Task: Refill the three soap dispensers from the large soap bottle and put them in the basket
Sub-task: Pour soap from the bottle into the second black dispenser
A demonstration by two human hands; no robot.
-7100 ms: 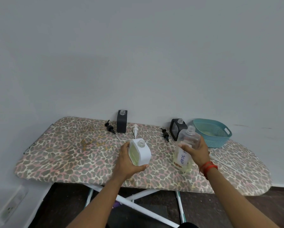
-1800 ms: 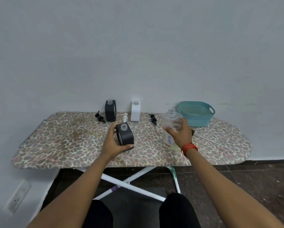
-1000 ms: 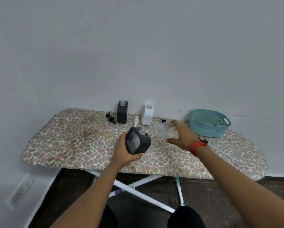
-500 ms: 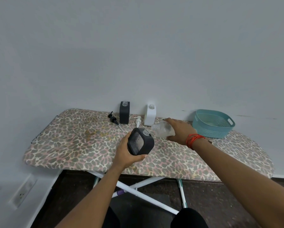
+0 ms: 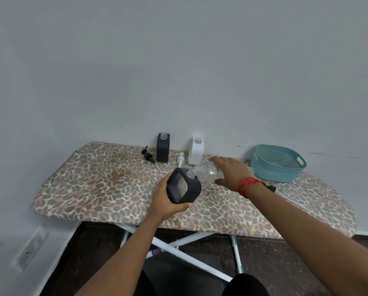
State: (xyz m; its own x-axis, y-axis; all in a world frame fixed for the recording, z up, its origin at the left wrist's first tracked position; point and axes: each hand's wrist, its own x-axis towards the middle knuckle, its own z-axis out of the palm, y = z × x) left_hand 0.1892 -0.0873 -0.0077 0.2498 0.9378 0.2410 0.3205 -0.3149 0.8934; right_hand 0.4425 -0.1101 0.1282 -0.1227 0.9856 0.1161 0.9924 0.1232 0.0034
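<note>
Now L hand (image 5: 166, 201) grips dispenser (image 5: 183, 189), R hand (image 5: 230, 170) bottle (image 5: 208, 173).

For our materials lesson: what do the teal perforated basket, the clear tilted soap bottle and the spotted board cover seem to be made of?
Teal perforated basket: probably moulded plastic, matt, with regular holes and cut-out handles.
Clear tilted soap bottle: likely thin transparent plastic; the right hand shows through no part, but the pattern behind does.
Spotted board cover: seemingly woven fabric, matt, printed, slightly stained.

no legible txt, large soap bottle (image 5: 208, 172) label prob hidden
</note>
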